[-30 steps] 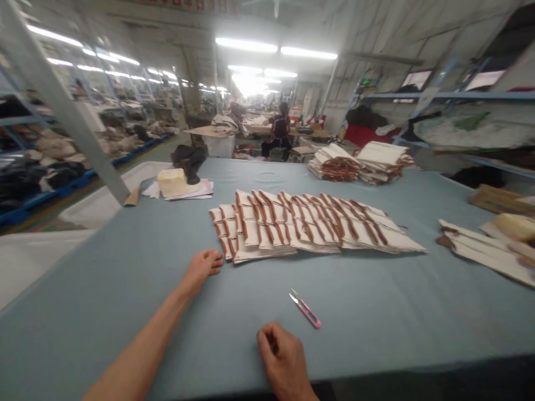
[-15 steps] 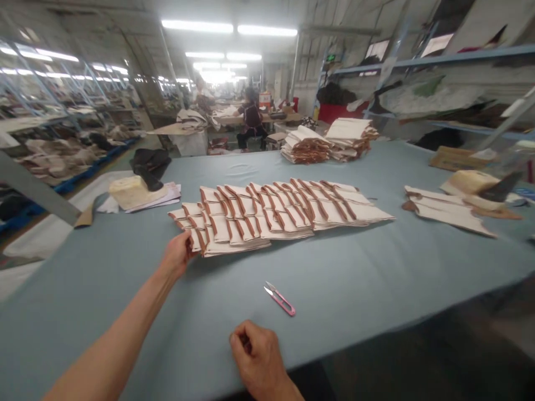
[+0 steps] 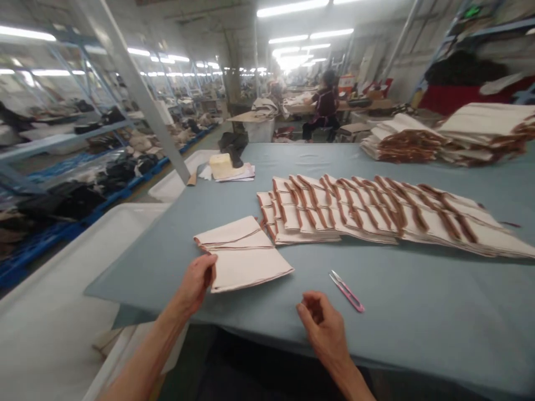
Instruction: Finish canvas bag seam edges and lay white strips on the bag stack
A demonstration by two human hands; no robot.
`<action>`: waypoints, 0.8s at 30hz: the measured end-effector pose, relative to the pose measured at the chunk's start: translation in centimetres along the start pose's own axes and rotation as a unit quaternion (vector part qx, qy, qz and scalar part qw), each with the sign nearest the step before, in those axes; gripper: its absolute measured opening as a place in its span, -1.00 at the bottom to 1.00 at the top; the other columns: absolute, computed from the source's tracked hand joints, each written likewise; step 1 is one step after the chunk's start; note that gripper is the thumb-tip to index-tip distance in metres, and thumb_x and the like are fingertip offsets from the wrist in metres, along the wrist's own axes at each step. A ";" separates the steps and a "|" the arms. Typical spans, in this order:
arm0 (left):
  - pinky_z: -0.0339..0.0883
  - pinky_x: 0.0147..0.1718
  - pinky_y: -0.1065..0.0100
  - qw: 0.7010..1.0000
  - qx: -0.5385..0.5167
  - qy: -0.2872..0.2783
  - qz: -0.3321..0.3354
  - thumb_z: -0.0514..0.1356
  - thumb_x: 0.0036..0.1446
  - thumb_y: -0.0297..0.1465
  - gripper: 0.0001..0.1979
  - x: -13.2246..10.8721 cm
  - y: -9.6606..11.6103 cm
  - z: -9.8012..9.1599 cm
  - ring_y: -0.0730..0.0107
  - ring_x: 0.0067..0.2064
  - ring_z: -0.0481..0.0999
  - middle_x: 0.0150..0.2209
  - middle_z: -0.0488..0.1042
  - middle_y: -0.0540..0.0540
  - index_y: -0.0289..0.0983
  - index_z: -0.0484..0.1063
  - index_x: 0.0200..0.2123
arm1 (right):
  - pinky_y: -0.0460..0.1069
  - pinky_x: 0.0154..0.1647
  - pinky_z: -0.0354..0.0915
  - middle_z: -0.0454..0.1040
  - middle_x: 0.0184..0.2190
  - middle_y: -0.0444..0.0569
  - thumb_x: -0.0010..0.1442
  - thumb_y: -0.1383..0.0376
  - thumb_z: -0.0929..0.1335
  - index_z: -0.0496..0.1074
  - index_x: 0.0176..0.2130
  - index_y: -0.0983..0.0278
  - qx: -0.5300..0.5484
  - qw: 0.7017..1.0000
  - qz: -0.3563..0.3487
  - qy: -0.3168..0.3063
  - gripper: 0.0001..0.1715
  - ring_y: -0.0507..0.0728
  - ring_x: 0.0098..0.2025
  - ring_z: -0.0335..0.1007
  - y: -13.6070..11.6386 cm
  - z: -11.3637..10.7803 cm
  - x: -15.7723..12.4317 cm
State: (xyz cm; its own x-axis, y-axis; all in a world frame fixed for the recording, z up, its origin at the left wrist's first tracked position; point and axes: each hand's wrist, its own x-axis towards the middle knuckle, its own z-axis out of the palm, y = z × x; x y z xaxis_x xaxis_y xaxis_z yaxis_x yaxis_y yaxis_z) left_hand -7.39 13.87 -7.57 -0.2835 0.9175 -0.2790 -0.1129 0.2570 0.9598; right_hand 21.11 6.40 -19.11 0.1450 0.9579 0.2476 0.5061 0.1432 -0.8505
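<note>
My left hand [image 3: 196,283] grips the near left corner of a cream fabric piece with brown trim [image 3: 244,254], which lies flat on the grey-blue table [image 3: 418,301] apart from the row. My right hand [image 3: 321,326] rests near the table's front edge with its fingers curled in; whether anything is in them is hidden. Pink thread snips [image 3: 348,291] lie just to its right. A fanned row of the same cream pieces [image 3: 376,214] stretches across the middle of the table.
Two stacks of folded pieces [image 3: 451,136] stand at the back right. A yellowish block on papers [image 3: 223,166] and a dark cloth [image 3: 233,146] sit at the back left. A white table [image 3: 62,278] adjoins on the left. A seated person [image 3: 321,108] works far behind.
My left hand reached the row's left end, took hold of a piece and pulled it toward me, clear of the row. The view swung left. My right hand stayed curled by the snips.
</note>
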 end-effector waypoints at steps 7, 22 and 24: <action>0.12 -0.61 0.45 0.995 -0.015 -0.096 -0.012 0.36 -0.05 0.13 -0.42 -7.4 -1.3 0.3 0.51 -0.63 0.21 -0.70 0.26 0.09 -0.24 0.30 -0.62 | 0.26 0.12 0.42 0.56 0.04 0.24 0.31 0.24 0.41 0.39 0.11 0.28 -0.144 0.930 -0.327 0.084 -0.59 0.32 0.11 0.47 -6.1 1.1 0.2; 0.45 -0.12 0.35 0.764 0.288 0.011 0.577 0.30 0.31 -0.35 -0.88 -13.9 0.2 -1.3 0.33 -0.21 0.59 -0.24 0.57 -0.07 -0.24 0.44 -0.15 | -0.07 -0.41 0.39 0.57 -0.47 -0.07 0.48 0.32 0.22 0.51 -0.17 0.20 -0.034 0.941 -0.321 -0.101 -0.71 0.10 -0.45 0.54 -13.3 -6.1 -0.1; 0.44 -0.13 0.30 0.753 0.276 0.007 0.598 0.26 0.34 -0.35 -0.90 -14.6 0.4 -0.3 0.32 -0.25 0.57 -0.30 0.57 -0.08 -0.25 0.42 -0.17 | -0.07 -0.35 0.45 0.64 -0.35 -0.01 0.47 0.24 0.26 0.54 -0.07 0.17 -0.042 0.959 -0.257 -0.110 -0.74 0.14 -0.37 0.58 -13.6 -8.4 -1.8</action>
State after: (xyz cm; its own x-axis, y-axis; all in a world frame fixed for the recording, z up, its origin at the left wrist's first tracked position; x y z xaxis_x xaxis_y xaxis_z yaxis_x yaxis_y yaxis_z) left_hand -3.55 0.55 -3.10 0.1214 0.5913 0.7973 0.6428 -0.6588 0.3908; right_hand 21.06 0.65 -4.08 -0.3206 0.7971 0.5118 0.5301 0.5987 -0.6004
